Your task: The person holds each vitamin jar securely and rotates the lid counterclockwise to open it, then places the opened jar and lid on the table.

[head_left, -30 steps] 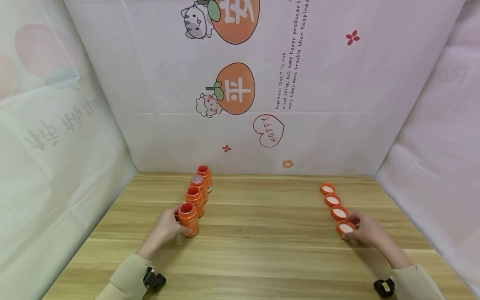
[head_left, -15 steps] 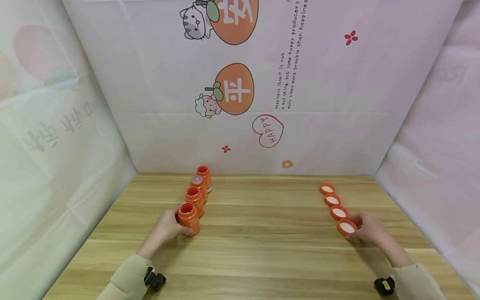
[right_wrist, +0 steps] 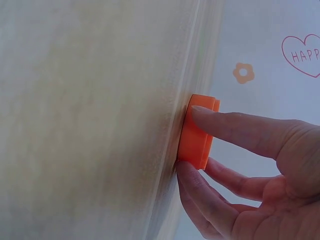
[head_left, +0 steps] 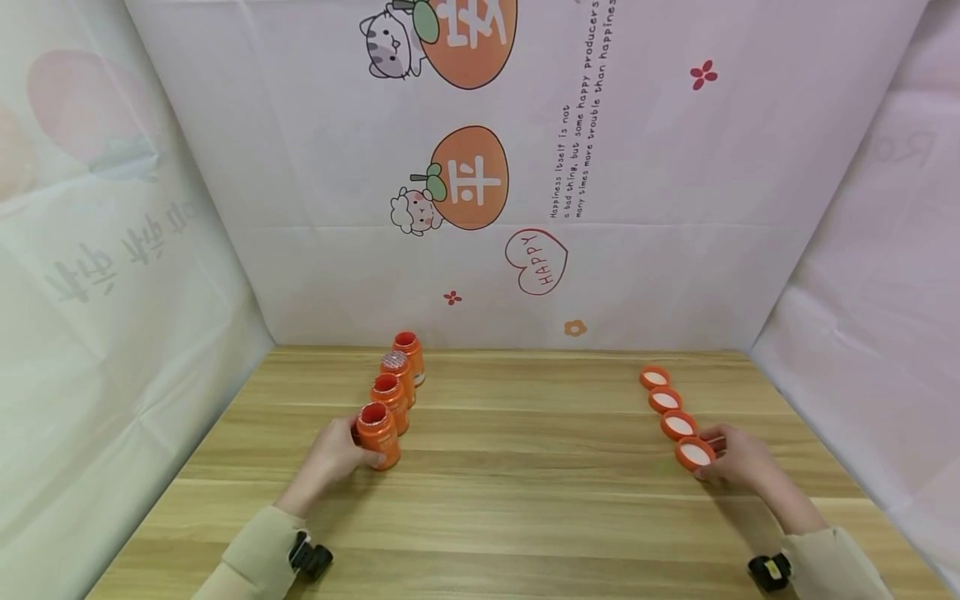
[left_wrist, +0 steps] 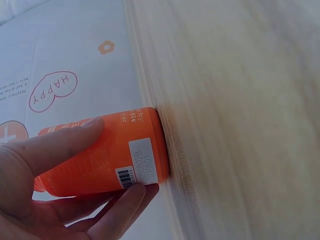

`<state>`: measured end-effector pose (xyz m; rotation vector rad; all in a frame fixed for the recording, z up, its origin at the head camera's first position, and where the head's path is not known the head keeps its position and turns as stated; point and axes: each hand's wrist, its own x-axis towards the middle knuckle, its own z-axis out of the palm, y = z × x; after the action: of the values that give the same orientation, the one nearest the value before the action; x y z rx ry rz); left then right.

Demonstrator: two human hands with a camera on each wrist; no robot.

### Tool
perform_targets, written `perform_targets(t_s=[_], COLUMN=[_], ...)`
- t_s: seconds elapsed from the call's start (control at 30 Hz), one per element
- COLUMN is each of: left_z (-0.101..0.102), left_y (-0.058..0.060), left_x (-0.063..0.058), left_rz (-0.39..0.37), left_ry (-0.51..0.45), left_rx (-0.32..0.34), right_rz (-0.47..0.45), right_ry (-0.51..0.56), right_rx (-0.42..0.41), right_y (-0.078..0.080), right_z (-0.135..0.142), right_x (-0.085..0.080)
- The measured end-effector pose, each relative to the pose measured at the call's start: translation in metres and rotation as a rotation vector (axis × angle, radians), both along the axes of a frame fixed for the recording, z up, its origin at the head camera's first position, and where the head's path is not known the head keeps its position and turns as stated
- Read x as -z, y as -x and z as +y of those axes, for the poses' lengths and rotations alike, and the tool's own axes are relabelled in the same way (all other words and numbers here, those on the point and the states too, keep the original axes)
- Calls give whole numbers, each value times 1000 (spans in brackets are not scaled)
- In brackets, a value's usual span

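My left hand (head_left: 335, 451) grips the nearest orange bottle (head_left: 378, 442), thumb on one side and fingers on the other. That bottle is upright and uncapped; its label and barcode show in the left wrist view, its base at the table surface. Over on the right, my right hand (head_left: 738, 457) pinches the nearest orange cap (head_left: 696, 455) by its rim. The cap lies with its white inside up, and the right wrist view shows the cap (right_wrist: 196, 132) between thumb and fingers, at the tabletop.
Behind the held bottle stand more orange bottles (head_left: 389, 400) in a slanting row; one bottle (head_left: 395, 363) has a silvery covering on its mouth. Past the held cap, other caps (head_left: 678, 425) form a line. Printed white sheets (head_left: 637, 275) wall the wooden table (head_left: 525, 483) at back and sides.
The held bottle has risen very slightly in the head view. The held cap has shifted slightly right, along with the right fingers. Everything else looks the same.
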<state>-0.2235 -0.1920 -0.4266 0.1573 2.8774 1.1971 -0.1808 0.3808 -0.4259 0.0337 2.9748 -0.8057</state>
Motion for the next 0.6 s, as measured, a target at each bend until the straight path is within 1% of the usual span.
perform_targets(t_s=[0.17,0.3,0.5,0.6], left_z=[1,1,0,-2], left_y=[0,1,0,-1], left_x=[-1,-1,0,2], left_rz=[-25,-29,16,37], left_ry=[1,0,1,-3], left_rx=[-4,1,20,29], right_rz=[-9,-7,0,-3], right_ry=[1,4,3,-1], right_rx=[2,-2,-10,-1], right_y=[1,1,1,0], right_z=[0,1,3,3], right_x=[0,1,1,1])
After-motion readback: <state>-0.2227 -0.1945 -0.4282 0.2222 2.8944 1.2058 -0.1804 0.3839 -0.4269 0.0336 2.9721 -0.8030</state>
